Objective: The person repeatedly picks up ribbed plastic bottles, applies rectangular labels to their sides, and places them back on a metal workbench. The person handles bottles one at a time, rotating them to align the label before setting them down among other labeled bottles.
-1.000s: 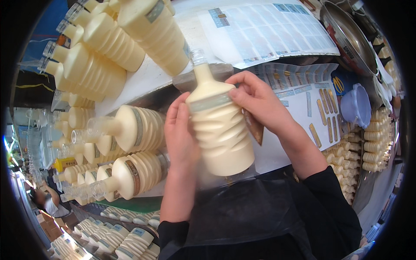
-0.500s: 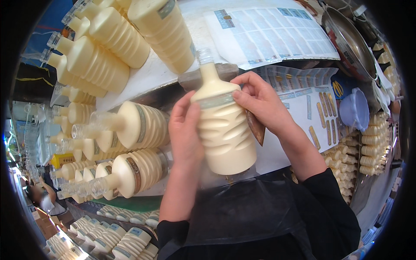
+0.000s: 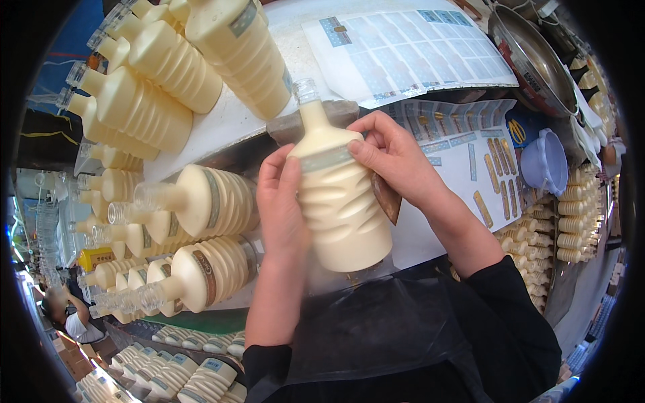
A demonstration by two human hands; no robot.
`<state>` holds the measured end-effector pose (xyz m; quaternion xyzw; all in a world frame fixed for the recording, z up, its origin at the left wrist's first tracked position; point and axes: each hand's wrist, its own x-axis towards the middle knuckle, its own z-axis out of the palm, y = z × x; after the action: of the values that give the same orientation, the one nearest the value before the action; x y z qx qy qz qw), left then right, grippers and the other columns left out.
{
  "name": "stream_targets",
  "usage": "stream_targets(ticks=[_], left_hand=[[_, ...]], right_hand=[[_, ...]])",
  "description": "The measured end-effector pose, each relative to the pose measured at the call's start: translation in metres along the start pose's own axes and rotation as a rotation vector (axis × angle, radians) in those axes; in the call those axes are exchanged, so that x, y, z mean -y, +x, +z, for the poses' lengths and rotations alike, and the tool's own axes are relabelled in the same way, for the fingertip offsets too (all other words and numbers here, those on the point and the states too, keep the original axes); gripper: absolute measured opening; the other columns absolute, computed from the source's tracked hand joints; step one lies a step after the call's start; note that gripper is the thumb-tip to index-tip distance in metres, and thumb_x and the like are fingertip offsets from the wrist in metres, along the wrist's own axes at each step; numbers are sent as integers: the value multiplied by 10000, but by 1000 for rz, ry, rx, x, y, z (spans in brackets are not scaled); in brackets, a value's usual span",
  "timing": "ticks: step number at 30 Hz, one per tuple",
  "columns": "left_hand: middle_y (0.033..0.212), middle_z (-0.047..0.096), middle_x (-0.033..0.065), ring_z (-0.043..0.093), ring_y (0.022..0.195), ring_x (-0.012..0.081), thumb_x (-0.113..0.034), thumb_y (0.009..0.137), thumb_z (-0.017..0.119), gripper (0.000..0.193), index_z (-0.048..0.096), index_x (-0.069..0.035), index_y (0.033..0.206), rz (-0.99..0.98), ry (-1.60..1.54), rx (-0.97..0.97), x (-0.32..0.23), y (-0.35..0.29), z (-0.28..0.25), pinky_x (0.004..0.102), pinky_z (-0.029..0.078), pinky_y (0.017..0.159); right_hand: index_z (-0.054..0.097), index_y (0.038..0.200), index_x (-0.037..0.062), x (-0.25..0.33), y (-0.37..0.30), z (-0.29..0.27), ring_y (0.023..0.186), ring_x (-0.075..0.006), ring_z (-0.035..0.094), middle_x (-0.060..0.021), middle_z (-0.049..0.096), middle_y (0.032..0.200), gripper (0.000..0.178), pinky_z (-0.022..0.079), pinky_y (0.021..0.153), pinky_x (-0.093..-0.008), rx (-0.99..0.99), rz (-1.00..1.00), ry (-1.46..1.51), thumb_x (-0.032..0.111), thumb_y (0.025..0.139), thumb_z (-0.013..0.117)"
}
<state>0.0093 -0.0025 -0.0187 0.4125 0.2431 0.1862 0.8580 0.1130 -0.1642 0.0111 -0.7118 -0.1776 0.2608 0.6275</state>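
Observation:
A cream-coloured bottle [image 3: 342, 221] with a clear threaded neck and wavy ridged sides leans upright before me, its neck pointing away. A grey-green label band [image 3: 326, 158] runs across its shoulder. My left hand [image 3: 283, 195] is closed on the left side, thumb at the band's left end. On the other side my right hand [image 3: 396, 161] grips the shoulder, thumb pressed on the band's right end. A brown pointed flat piece [image 3: 385, 200] shows below the right hand; whether the fingers hold it is hidden. Behind the bottle's neck lies a grey-brown block [image 3: 347, 111].
Several cream bottles [image 3: 195, 198] lie at left, necks leftward; more [image 3: 161, 64] stand behind. Label sheets [image 3: 416, 57] cover the far right, above loose gold and blue strips [image 3: 496, 176]. A lavender bucket [image 3: 545, 164] and metal pan [image 3: 537, 50] are farther right. Another person [image 3: 74, 316] is at far left.
The whole scene has shifted slightly left in the view. Both hands keep the same hold on the bottle, which tilts a little more to the left.

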Motion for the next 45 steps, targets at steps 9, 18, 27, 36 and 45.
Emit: stream_targets(ticks=[9,18,27,36,45], left_hand=[[1282,586,97,549,1189,186,-388,1106,447,406,540,-47,1304,-1,76,53,-8,-3,3,375,456,1056],[1233,547,74,530,1175,177,-462,1074,479,453,469,-58,1277,16,114,88,-6,-3,6,358,436,1055],[1193,576,53,566,1086,133,-155,1042,593,228,508,-71,1236,-13,33,95,3,1,-5,315,480,986],[1122,664,52,640,1033,136,-209,1080,549,175,544,-86,1204,-4,-73,20,-4,-9,11,314,536,930],[1090,670,35,634,1010,110,-191,1092,508,172,568,-76,1206,16,-54,-17,-10,-21,24,292,520,913]], right_hand=[[624,1235,16,13,7,-23,922,-66,585,-17,640,1004,324,499,817,-253,-13,-27,221,262,1026,606],[498,1206,6,61,22,59,933,-414,673,-256,666,997,293,525,807,-484,-258,-574,-287,124,951,583],[500,1284,30,11,26,8,1072,-430,643,-231,633,1214,316,503,919,-472,-405,-457,-494,137,987,510],[474,1276,1,31,18,21,1109,-426,602,-246,573,1236,330,482,944,-480,-332,-540,-405,53,954,525],[459,1266,43,52,16,60,983,-431,606,-218,511,1184,374,507,831,-507,-259,-541,-705,32,904,552]])
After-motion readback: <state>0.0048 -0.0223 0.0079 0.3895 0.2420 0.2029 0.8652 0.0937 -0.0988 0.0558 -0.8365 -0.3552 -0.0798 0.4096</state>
